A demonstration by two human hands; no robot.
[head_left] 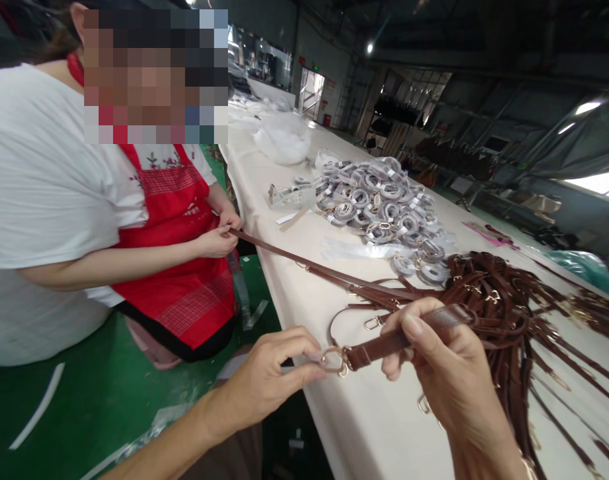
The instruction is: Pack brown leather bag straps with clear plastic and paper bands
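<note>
My right hand [447,363] is closed round a brown leather strap [384,343] near its end. My left hand [272,377] pinches the gold metal clasp [334,361] at that strap's tip, together with a bit of clear film. Both hands are held just off the near edge of the long cream table [374,413]. A heap of brown straps with gold hardware [509,300] lies on the table right behind my right hand.
A person in a white shirt and red apron [177,267] stands at the left, both hands on another brown strap [304,261] stretched across the table. A pile of wrapped coiled straps [384,200] and plastic bags [284,140] lie farther back. The floor is green.
</note>
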